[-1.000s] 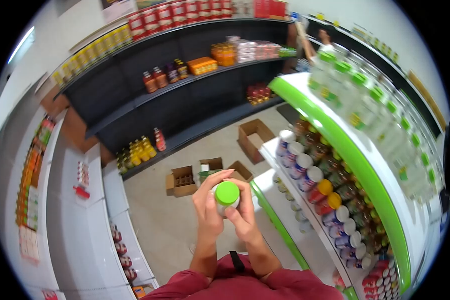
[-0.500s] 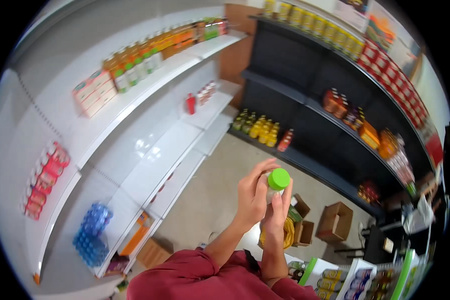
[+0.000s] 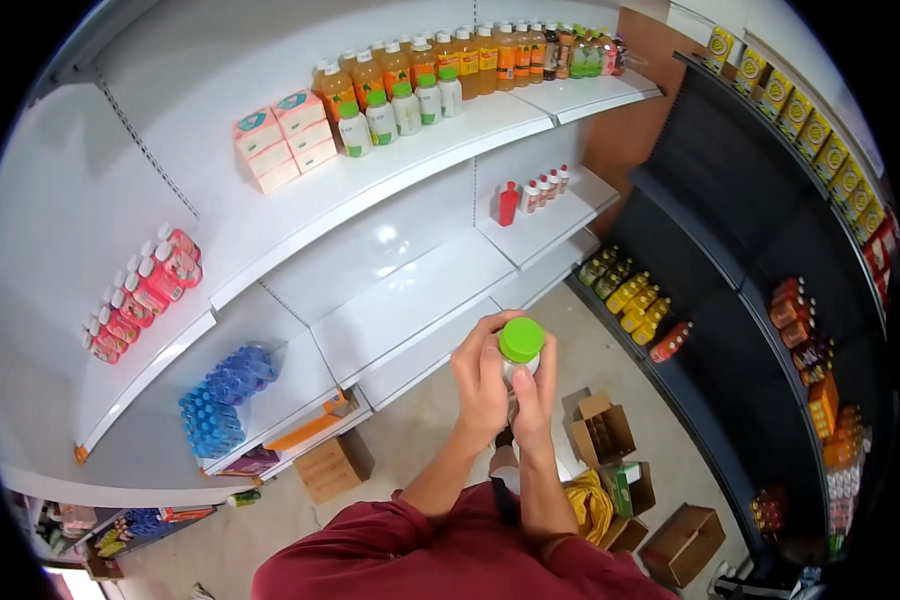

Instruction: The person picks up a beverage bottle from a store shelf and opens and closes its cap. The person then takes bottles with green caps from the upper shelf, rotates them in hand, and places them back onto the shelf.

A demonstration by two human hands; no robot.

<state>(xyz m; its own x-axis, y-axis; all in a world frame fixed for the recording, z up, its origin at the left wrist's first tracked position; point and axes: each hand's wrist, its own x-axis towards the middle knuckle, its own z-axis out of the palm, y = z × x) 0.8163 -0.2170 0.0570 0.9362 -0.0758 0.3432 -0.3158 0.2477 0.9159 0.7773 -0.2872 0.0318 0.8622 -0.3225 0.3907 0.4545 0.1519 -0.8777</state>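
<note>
Both hands hold a white bottle with a green cap in front of my chest, the cap facing up toward me. My left hand wraps round its left side. My right hand closes on the right side, its thumb laid against the bottle below the cap. Most of the bottle's body is hidden by my fingers. Similar white bottles with green caps stand in a row on the upper white shelf, in front of orange drink bottles.
Pink-white boxes are stacked beside that row. Pink bottles sit further left, blue bottle packs below. A black shelf unit curves along the right. Cardboard boxes and a yellow bag are on the floor.
My view has turned left, so the white shelves sit further right and the black unit has slid toward the right edge. Both hands still hold the bottle.
</note>
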